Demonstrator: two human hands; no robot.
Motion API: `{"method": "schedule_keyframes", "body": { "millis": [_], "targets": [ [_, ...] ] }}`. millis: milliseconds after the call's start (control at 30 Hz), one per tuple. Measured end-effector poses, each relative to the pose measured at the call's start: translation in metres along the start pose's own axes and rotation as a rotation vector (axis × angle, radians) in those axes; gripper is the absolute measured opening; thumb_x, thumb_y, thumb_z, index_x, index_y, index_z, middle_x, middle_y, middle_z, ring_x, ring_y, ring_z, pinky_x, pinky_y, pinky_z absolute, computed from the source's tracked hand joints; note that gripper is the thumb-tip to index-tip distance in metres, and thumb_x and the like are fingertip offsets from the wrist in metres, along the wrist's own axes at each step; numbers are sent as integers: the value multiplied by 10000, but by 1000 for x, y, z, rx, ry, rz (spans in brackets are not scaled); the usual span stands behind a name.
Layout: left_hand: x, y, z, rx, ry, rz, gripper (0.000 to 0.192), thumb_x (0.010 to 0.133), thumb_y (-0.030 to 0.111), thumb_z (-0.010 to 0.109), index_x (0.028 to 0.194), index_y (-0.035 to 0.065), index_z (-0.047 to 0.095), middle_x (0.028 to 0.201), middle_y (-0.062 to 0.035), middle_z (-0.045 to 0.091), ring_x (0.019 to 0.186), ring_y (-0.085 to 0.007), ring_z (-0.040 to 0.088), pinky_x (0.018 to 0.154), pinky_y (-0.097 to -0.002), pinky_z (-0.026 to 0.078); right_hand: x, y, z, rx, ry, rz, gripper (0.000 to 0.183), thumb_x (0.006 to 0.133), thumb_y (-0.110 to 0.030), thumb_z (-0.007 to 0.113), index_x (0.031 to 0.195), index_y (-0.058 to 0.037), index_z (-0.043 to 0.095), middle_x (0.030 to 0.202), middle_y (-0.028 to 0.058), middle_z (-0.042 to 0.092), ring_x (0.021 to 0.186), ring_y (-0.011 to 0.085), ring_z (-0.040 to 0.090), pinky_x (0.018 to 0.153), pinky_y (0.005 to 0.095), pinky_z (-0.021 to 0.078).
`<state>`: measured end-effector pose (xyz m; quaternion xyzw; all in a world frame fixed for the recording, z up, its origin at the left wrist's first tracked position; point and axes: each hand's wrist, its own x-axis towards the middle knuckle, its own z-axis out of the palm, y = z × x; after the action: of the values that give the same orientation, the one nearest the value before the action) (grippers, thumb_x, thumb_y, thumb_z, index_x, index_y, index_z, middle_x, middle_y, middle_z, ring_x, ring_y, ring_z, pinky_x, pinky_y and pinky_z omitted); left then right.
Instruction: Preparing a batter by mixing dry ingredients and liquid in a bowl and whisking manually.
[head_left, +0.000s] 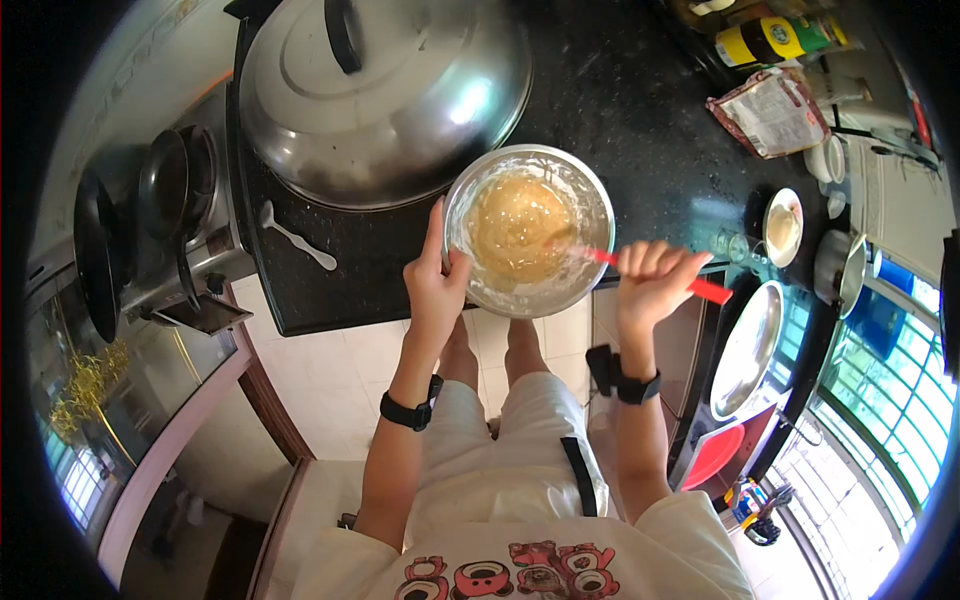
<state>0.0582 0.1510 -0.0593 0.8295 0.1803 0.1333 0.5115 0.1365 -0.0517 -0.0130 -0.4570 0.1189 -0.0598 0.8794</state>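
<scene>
A steel mixing bowl with wet, pale yellow-brown batter in it is held at the counter's front edge. My left hand grips its left rim, with the thumb over the edge. In my right hand is the red handle of a utensil, whose far end reaches into the right part of the batter; its head is blurred and partly sunk, so its kind cannot be told. White residue coats the bowl's inner wall.
A large domed metal lid stands behind the bowl on the black countertop. A spoon lies to the left, dark pans beyond it. To the right are an opened packet, a small dish and a steel basin.
</scene>
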Motion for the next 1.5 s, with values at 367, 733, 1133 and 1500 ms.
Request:
{"method": "schedule_keyframes", "body": {
  "millis": [367, 733, 1133, 1500],
  "targets": [
    [0, 0, 0, -16, -3, -21, 618, 754, -47, 527, 1348, 71, 403, 650, -132, 552, 489, -66, 446, 490, -193, 410, -10, 1, 1, 12, 19, 22, 534, 946, -488, 371, 560, -138, 257, 472, -33, 165, 425, 109, 128, 421, 277, 128],
    [-3, 11, 1, 15, -109, -49, 612, 773, -33, 548, 1355, 69, 387, 685, -148, 584, 483, -92, 490, 497, -199, 423, -5, 1, 2, -1, 55, 10, 555, 946, -503, 352, 543, -135, 253, 460, -30, 182, 420, 113, 134, 423, 273, 152],
    [-7, 9, 6, 17, -57, -68, 614, 758, -53, 517, 1350, 65, 403, 765, -85, 626, 533, -30, 433, 486, -184, 394, -31, 6, 1, -6, 107, 94, 559, 942, -516, 345, 532, -148, 245, 451, -27, 161, 417, 116, 122, 426, 283, 131],
    [-4, 7, 12, 19, -39, -13, 611, 757, -36, 535, 1346, 42, 394, 601, -112, 521, 453, -68, 437, 460, -191, 389, -31, 23, 13, 62, -83, 86, 545, 954, -482, 338, 538, -139, 258, 458, -27, 195, 405, 124, 144, 420, 285, 178]
  ]
}}
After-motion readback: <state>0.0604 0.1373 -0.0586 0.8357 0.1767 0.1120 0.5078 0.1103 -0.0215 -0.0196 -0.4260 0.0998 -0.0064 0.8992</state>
